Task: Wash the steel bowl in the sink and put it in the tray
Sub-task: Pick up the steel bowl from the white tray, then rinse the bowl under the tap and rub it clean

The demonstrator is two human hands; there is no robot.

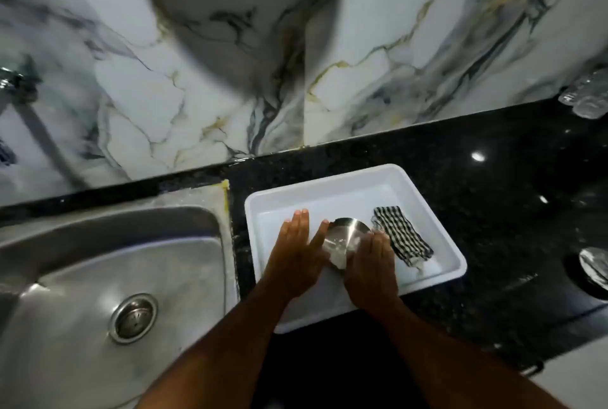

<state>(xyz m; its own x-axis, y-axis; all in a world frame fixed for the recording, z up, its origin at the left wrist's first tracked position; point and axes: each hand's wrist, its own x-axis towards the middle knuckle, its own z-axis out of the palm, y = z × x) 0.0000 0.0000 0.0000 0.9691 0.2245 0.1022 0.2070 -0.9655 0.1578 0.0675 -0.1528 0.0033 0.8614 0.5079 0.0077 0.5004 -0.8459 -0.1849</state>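
A small steel bowl (345,239) sits tilted inside the white plastic tray (329,178) on the black counter, to the right of the sink (82,260). My right hand (371,267) is curled over the bowl's right edge and grips it. My left hand (296,260) lies flat over the tray to the bowl's left, fingers stretched out, with only the thumb touching the rim. Part of the bowl's near side is hidden by my hands.
A black-and-white checked cloth (401,235) lies in the tray's right half. The steel sink has a round drain (133,318), and a tap (13,82) shows at the far left. A clear plastic bottle (589,96) and a shiny steel item (595,267) sit at the counter's right edge.
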